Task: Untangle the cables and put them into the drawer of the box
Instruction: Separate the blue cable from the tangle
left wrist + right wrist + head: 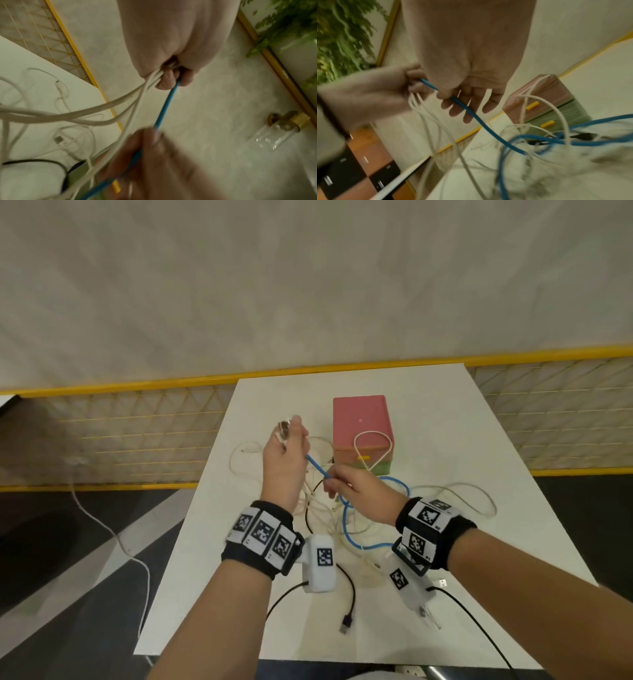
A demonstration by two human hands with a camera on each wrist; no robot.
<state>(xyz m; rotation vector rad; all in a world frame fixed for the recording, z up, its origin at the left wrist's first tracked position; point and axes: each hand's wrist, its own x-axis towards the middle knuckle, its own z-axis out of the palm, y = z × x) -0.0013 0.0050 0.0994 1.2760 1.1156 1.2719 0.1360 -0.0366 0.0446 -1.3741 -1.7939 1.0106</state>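
Two hands raised over table [445, 419]: left hand [286, 463] clenches white cables [120, 102] plus blue cable [317, 465]; right hand [363, 494] pinches blue cable (box [361, 422] at 12 o'clock).

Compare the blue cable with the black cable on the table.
The blue cable is lifted at one end, gripped by the left hand and pinched by the right hand; the black cable lies untouched. Blue loops through the white tangle; black's plug end lies clear. Both are outside the box.
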